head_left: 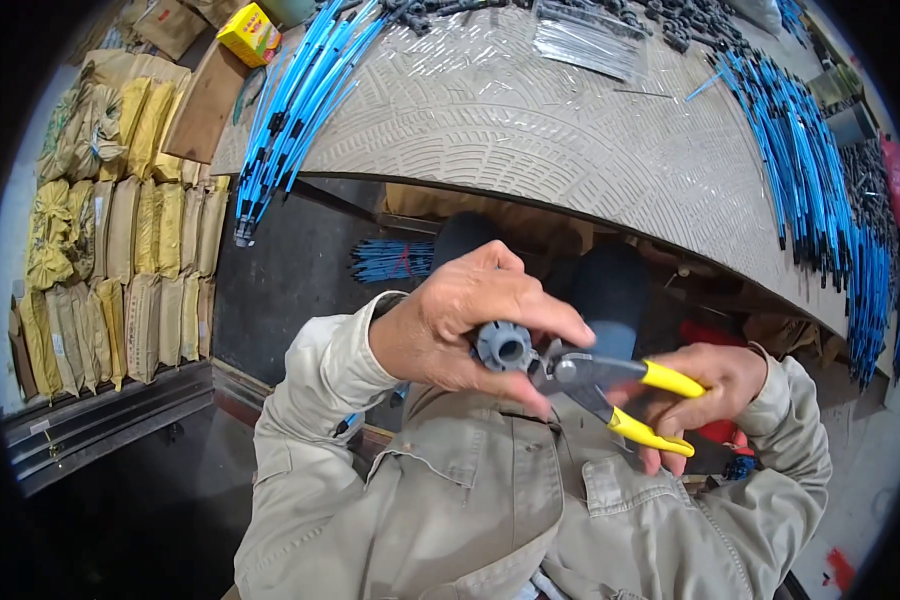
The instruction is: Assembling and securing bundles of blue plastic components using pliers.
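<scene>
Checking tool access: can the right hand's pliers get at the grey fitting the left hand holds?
Probably yes. The left hand leaves the grey fitting's right side bare, and the pliers in the right hand already have their tips against it.

Patterned worktable (530, 130), dark floor (270, 280), stacked sacks (140, 270)

Left hand (450, 325) pinching grey ribbed plastic fitting (502, 347), right hand (705, 390) gripping yellow-handled pliers (620, 390), jaws at the fitting
</scene>
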Demonstrator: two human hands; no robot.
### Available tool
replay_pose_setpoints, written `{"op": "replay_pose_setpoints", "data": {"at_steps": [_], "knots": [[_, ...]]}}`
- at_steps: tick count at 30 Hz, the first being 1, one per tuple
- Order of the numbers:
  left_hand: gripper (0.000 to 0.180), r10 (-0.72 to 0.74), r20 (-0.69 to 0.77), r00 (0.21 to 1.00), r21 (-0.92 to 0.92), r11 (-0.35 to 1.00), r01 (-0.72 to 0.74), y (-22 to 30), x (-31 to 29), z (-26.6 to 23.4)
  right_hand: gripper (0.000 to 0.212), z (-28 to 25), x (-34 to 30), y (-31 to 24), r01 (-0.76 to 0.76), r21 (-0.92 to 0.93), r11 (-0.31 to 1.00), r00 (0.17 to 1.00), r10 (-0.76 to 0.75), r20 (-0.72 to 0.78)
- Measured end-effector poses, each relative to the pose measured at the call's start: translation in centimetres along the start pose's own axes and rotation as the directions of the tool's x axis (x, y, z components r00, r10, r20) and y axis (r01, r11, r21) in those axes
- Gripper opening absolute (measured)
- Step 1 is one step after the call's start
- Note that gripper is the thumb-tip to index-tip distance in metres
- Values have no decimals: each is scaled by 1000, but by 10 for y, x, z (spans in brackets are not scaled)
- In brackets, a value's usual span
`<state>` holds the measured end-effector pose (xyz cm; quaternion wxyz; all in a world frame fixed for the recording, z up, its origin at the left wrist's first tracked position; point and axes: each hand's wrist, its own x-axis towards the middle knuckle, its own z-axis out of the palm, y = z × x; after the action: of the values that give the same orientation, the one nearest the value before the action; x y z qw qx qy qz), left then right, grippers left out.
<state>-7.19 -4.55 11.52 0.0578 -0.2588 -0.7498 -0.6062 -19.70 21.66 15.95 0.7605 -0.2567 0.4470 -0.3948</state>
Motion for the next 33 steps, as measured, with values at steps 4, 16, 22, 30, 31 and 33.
{"op": "replay_pose_setpoints", "data": {"at_steps": [4, 16, 22, 30, 31, 33], "knots": [[56, -6, -76, 997, 12, 1000, 7, -6, -1, -4, 45, 1, 1, -10, 196, 89, 977, 977, -186, -102], [56, 80, -368, 926, 140, 990, -29, -6, -4, 18, 20, 14, 30, 3, -474, -869, -143, 496, -858, -129], [59, 86, -439, 894, 152, 988, -20, -5, -5, 22, 19, 8, 26, -8, -502, -822, -269, 550, -833, -63], [66, 85, -325, 942, 137, 990, -42, -8, -4, 13, 23, 12, -3, -35, -104, -962, 251, 900, -389, -198], [67, 70, -308, 949, 115, 993, -36, -9, -4, 12, 23, 9, -3, -31, -107, -963, 249, 899, -389, -200], [70, 42, -277, 960, 75, 997, -22, -9, -3, 9, 24, -4, 2, -12, 35, -145, 989, 997, -43, -58]]}}
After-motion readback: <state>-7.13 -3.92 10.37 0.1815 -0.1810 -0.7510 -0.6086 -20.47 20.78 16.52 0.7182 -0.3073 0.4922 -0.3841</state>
